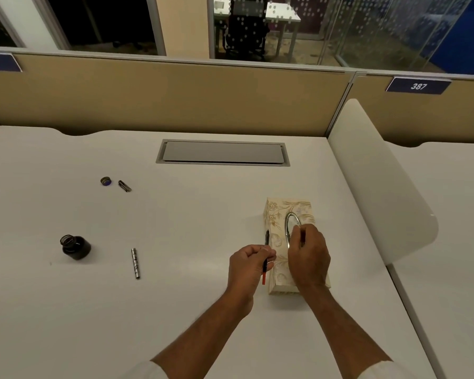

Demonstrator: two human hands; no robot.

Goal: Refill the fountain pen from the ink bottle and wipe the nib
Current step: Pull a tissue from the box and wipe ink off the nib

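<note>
Slim pen [267,238] (red-tailed), floral tissue box [274,214]

Cream floral tissue box [278,214], black-and-red pen [265,258], dark ink bottle [75,247], white desk [203,203]

Reaching forward with both forearms bare, white sleeves only showing down near the elbows. Gripping the pen [266,238] in the left hand [251,265], fingers [257,255] curled round it in a loose fist, thumb side up, wrist pretty much straight. Keeping the right hand [309,255] just beside it, back of the hand up, fingers bent downward and bunched at the tips. Honestly can't tell if pinching anything there.
</note>
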